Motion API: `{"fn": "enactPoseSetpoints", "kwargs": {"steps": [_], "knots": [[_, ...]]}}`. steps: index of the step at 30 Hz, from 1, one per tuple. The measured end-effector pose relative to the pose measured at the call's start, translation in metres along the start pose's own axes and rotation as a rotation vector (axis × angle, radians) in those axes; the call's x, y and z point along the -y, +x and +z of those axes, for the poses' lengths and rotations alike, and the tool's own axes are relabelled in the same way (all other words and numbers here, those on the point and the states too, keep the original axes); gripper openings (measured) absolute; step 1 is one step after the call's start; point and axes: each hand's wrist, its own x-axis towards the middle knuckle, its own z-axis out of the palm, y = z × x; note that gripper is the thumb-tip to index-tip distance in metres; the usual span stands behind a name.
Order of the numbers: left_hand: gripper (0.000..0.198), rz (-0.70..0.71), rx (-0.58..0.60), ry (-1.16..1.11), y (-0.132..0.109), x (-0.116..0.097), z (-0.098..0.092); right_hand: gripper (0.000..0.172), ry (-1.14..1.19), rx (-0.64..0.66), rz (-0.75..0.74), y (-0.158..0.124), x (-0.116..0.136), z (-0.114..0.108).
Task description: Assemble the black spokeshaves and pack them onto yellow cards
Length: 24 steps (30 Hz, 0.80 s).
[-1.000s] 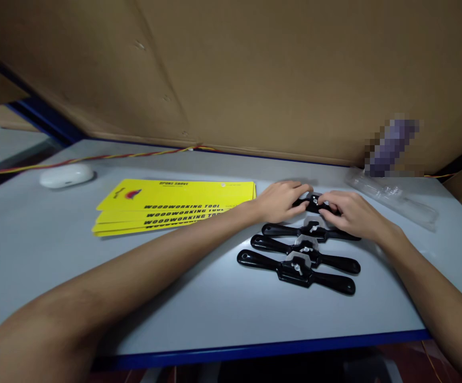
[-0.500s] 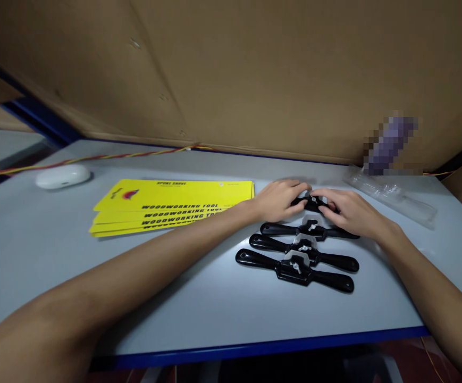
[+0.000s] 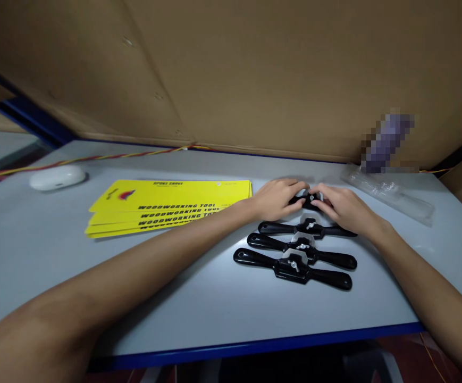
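At the far end of a row of black spokeshaves, my left hand (image 3: 276, 200) has its fingers closed around the left side of the farthest spokeshave (image 3: 309, 205). My right hand (image 3: 344, 208) pinches near its middle from the right, by the small metal wing screw and blade. Much of that tool's handles is hidden under my fingers. Nearer to me lie a second spokeshave (image 3: 278, 229), a third spokeshave (image 3: 268, 242) and the nearest spokeshave (image 3: 254, 258), roughly parallel, each with a pale blade at its centre. My right wrist passes close to the second one's right handle.
Fanned yellow spoke shave cards (image 3: 175, 194) lie left of my left hand. A white rounded case (image 3: 58, 177) sits farther left. Clear plastic packaging (image 3: 402, 201) lies at the back right, beside a blurred-out purple item (image 3: 388, 143). A twisted cable (image 3: 135, 155) runs along the cardboard wall (image 3: 254, 80).
My right thumb has moved inward, closer to the middle of the farthest spokeshave. The left hand stays on it. The whole view has shifted slightly; the other tools and cards lie as before.
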Motion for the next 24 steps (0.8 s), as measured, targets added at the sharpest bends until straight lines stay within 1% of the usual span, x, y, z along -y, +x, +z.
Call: {"fn": "enactPoseSetpoints", "kwargs": {"steps": [4, 10, 14, 18, 21, 22, 24], "knots": [[0.047, -0.004, 0.004, -0.003, 0.0, -0.002, -0.001, 0.015, -0.068, -0.002, 0.013, 0.002, 0.002, 0.0], [0.043, 0.028, -0.008, -0.007, 0.0, 0.0, 0.0, 0.011, -0.071, 0.06, 0.02, 0.007, -0.002, -0.002], [0.042, 0.024, -0.008, -0.006, 0.0, 0.001, 0.001, 0.017, -0.025, 0.096, 0.039, 0.01, -0.005, -0.001], [0.047, 0.0, 0.018, -0.003, 0.0, 0.0, 0.0, 0.024, -0.004, 0.086, 0.024, 0.009, -0.006, 0.0], [0.052, -0.019, 0.036, -0.015, -0.001, -0.001, -0.001, 0.039, -0.018, 0.021, 0.02, 0.003, -0.012, -0.007], [0.054, -0.026, 0.035, -0.019, -0.001, -0.002, -0.001, 0.044, -0.046, -0.016, 0.026, -0.001, -0.015, -0.012], [0.057, -0.044, 0.024, -0.026, -0.002, -0.002, -0.001, 0.048, -0.158, -0.096, 0.079, -0.012, -0.026, -0.024]]}}
